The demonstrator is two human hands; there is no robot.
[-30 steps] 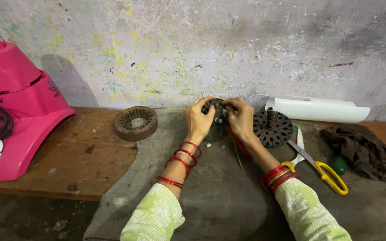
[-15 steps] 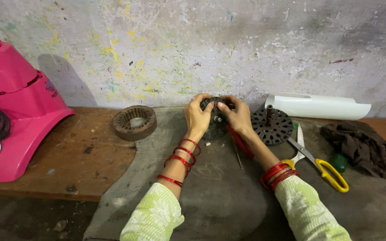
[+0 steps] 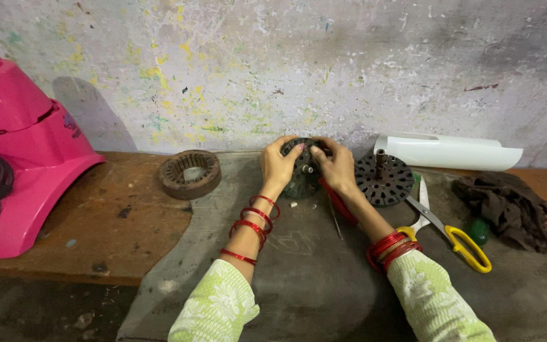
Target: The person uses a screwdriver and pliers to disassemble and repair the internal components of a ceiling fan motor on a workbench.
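Note:
My left hand (image 3: 278, 166) and my right hand (image 3: 333, 166) both grip a dark round motor part (image 3: 301, 182) with a short central shaft, held upright on edge on the grey mat (image 3: 299, 266) near the wall. Fingers of both hands wrap over its top rim. Red bangles circle both wrists, and my sleeves are light green. A thin metal rod and a red-handled tool (image 3: 340, 209) lie on the mat just under my right forearm.
A rusty ring-shaped stator core (image 3: 190, 173) lies left of my hands. A dark slotted disc (image 3: 384, 179), yellow-handled scissors (image 3: 457, 234), a white curved cover (image 3: 447, 151) and a brown rag (image 3: 508, 206) lie right. A pink appliance housing (image 3: 17, 158) stands far left.
My hands have stayed on the round part, with only a small shift of the fingers over its rim. The other things have not moved.

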